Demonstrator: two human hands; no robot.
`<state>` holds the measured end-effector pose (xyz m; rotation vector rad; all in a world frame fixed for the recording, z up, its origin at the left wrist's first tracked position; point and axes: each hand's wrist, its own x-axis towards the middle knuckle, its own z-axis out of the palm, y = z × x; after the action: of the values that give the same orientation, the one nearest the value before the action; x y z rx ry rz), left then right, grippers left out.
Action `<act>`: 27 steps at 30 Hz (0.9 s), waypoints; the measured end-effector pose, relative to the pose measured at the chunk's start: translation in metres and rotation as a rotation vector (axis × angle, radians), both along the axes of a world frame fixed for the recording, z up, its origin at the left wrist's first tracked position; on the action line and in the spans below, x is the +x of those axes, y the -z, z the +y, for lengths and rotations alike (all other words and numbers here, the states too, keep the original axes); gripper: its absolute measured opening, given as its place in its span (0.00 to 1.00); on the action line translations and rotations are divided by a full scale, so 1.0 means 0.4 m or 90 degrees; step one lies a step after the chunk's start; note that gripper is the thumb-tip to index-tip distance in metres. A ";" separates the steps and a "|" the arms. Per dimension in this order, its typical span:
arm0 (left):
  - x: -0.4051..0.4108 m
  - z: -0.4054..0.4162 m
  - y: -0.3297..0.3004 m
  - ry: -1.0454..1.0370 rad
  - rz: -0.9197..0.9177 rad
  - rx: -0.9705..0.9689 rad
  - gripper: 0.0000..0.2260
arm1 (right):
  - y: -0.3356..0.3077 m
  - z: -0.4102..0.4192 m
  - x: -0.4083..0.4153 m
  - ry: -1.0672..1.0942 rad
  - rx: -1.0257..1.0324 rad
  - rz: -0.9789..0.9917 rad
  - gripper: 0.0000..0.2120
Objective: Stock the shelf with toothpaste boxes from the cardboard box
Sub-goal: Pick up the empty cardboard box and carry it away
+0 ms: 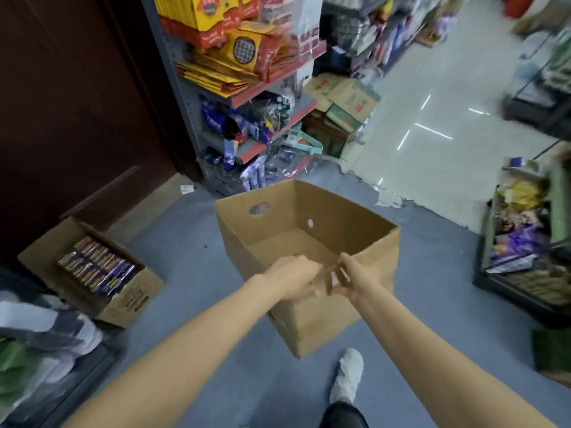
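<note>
At centre frame, your left hand [293,278] and right hand [346,278] both grip the near rim of the plain brown corrugated cardboard box [309,242], its open rectangular interior showing bare walls.

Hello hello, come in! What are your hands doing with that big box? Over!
Left hand and right hand grip near rim of cardboard box. Box looks empty. Second carton of purple packs on floor, left. Nothing in the way.

Both hands grip the near rim of an open, empty-looking cardboard box [309,242]: left hand [296,278] and right hand [349,278] close together. Left of the left hand sits a smaller carton [92,273] of purple packs; beyond the hands stands a stocked shelf [247,97].
</note>
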<state>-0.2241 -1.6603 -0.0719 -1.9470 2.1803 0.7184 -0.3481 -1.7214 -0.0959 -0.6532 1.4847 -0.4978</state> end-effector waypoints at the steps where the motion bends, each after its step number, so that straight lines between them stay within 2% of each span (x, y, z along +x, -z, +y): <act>1: -0.014 -0.074 0.005 0.002 -0.012 -0.022 0.13 | -0.002 -0.074 -0.015 0.012 -0.017 0.004 0.08; 5: -0.092 -0.391 -0.006 -0.014 -0.041 -0.108 0.09 | -0.020 -0.414 -0.088 -0.006 -0.011 0.004 0.09; 7: -0.132 -0.544 -0.020 -0.029 -0.054 -0.117 0.07 | -0.049 -0.586 -0.136 -0.153 -0.007 0.121 0.08; 9: -0.160 -0.687 -0.035 -0.040 -0.069 -0.118 0.07 | -0.081 -0.747 -0.176 -0.309 -0.009 0.232 0.12; 11: -0.178 -0.820 -0.050 -0.044 -0.083 -0.123 0.07 | -0.098 -0.891 -0.202 -0.359 0.010 0.225 0.14; 14: -0.192 -1.019 -0.069 -0.043 -0.107 -0.138 0.10 | -0.083 -1.072 -0.210 -0.269 -0.007 0.101 0.15; 18: -0.180 -1.289 -0.056 -0.029 -0.145 -0.169 0.14 | -0.043 -1.319 -0.189 -0.166 -0.131 0.089 0.14; 23: -0.118 -1.625 -0.003 -0.033 -0.154 -0.182 0.14 | 0.004 -1.664 -0.125 -0.134 -0.137 0.039 0.12; 27: -0.053 -1.851 0.039 -0.055 -0.143 -0.183 0.13 | 0.054 -1.916 -0.057 -0.152 -0.144 0.051 0.11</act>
<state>-0.2452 -2.4007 -0.0876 -2.1449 2.1695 0.1878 -0.3707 -2.4877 -0.1174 -1.0260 1.4134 -0.4625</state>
